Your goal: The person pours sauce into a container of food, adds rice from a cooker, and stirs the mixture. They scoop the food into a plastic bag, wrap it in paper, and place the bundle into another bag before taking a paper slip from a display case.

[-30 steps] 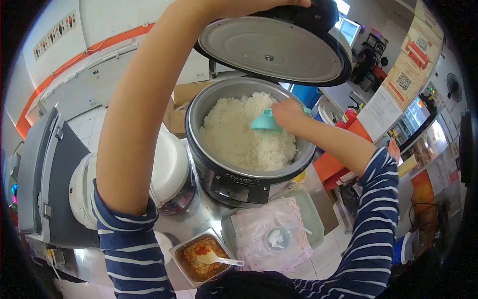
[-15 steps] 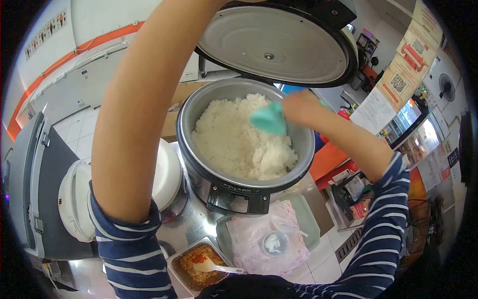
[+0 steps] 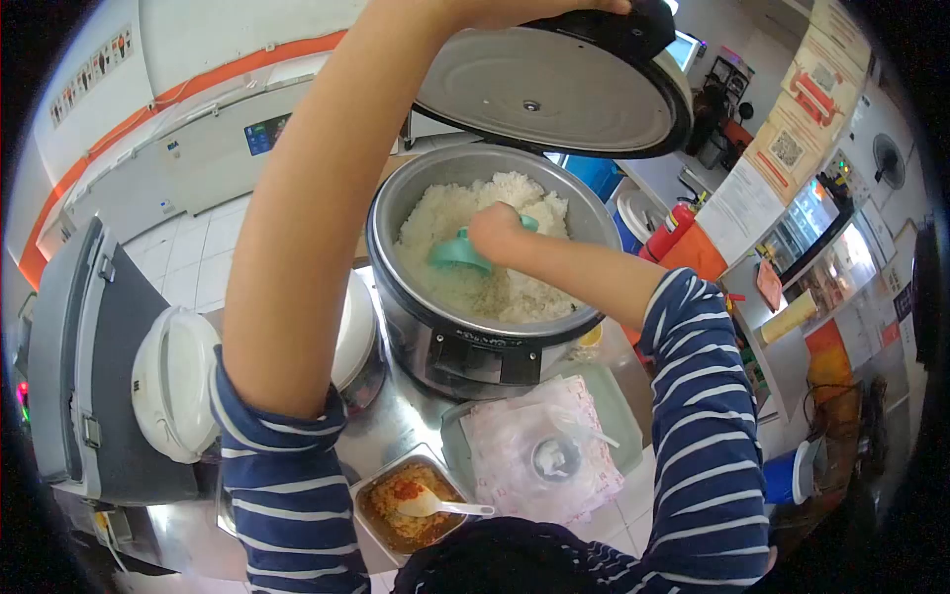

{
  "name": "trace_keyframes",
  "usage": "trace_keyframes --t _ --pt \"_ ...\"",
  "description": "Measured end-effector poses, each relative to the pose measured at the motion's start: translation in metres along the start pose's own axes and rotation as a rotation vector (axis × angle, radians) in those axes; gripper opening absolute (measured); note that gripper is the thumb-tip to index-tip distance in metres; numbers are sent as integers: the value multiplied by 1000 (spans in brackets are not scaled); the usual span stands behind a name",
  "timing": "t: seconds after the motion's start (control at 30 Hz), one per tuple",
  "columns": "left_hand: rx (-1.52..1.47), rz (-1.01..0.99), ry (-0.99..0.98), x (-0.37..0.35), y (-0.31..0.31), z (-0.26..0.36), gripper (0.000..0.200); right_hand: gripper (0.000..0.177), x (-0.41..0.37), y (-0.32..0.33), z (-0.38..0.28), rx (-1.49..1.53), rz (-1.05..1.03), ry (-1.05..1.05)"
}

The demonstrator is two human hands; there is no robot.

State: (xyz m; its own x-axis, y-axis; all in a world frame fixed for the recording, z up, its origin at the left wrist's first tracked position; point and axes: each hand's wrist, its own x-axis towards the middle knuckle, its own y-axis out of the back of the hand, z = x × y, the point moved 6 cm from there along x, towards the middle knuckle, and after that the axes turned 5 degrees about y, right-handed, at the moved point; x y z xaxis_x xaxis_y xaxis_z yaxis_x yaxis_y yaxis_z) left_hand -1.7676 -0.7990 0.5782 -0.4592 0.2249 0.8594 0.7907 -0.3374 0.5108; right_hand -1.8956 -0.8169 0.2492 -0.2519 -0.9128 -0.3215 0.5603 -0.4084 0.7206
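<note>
Steamed white rice [image 3: 539, 282] fills much of the pot of a large rice cooker [image 3: 475, 358]. Inside the pot, my right hand [image 3: 495, 236] is closed around a turquoise plastic scoop [image 3: 459, 253], its bowl down against the rice. The cooker's lid [image 3: 554, 84] stands raised behind the pot. At the upper frame edge my left hand [image 3: 554, 8] grips the lid's black rim, partly cut off by the frame.
Before the cooker, a grey-green tray [image 3: 618, 411] holds pink-white wrapping sheets [image 3: 500, 445] and a clear cup [image 3: 556, 459]. A metal pan [image 3: 368, 525] of orange-brown food holds a white spoon [image 3: 430, 503]. White lidded containers [image 3: 178, 381] stand left, beside a grey box [image 3: 119, 396].
My right hand and the scoop have moved from the pot's right side leftward and down into the rice. The rice's surface is disturbed. My left hand has shifted right along the lid.
</note>
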Motion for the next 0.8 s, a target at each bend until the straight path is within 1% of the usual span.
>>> trace_keyframes --t 0.03,0.07,0.17,0.2,0.27,0.37,0.43,0.53,0.57,0.63,0.67,0.77,0.8 --pt "-16 4 -5 0 0 1 33 17 -12 -5 1 117 -16 -2" --pt "-29 10 -61 -1 -2 0 33 18 -20 -6 2 223 -28 0" --pt "10 -19 32 -5 3 6 33 22 -61 17 -16 260 -42 120" --pt "-48 -30 42 -5 4 5 34 22 -67 20 -12 279 -77 141" --pt "-21 -21 20 -4 2 5 34 23 -73 22 -1 329 -142 181" --pt "1 -3 4 -1 1 -1 34 23 -60 13 39 343 -269 51" --pt "12 0 6 0 -1 -3 34 27 -38 7 83 247 -118 -145" --pt "26 5 12 3 -4 -4 34 23 -10 -8 80 -180 -43 -263" --pt "20 9 9 4 -5 -5 33 21 -4 -15 72 -151 -61 -245" --pt "9 27 13 4 -3 -5 33 18 -16 -2 43 -103 -102 -202" --pt "-63 -18 73 5 -5 -7 33 17 -22 0 35 -89 -78 -152" --pt "-67 -14 85 5 -5 -9 33 17 -24 6 9 -63 -38 39" --pt "-44 2 68 6 -5 -10 33 18 -34 16 3 24 -61 66"
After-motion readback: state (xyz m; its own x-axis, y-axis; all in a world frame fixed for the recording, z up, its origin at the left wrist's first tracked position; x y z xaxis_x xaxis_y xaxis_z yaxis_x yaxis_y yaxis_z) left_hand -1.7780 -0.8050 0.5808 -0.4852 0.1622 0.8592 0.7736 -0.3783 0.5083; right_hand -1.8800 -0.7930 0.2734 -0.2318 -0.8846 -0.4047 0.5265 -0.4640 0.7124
